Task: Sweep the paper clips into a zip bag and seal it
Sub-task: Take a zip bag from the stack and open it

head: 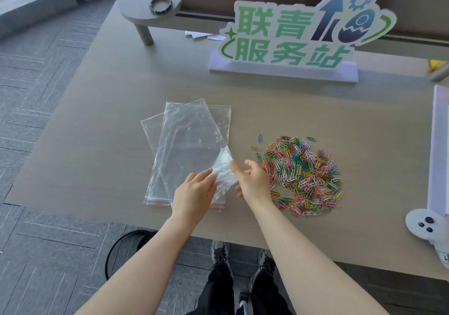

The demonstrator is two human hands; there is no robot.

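Three clear zip bags (pixel 187 142) lie overlapped on the table (pixel 109 110), left of the paper clips (pixel 303 176): one heaped pile, clips too many to count. Left hand (pixel 194 193) and right hand (pixel 252 181) pinch one bag's crumpled corner beside the pile.

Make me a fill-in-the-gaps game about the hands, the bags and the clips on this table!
1. The colourful paper clips lie in a pile on the ____.
2. Both hands are pulling at a clear zip ____.
3. The clip pile is nearest the ____ hand.
4. The round bracelet sits on a small raised ____.

Missing words: table; bag; right; shelf
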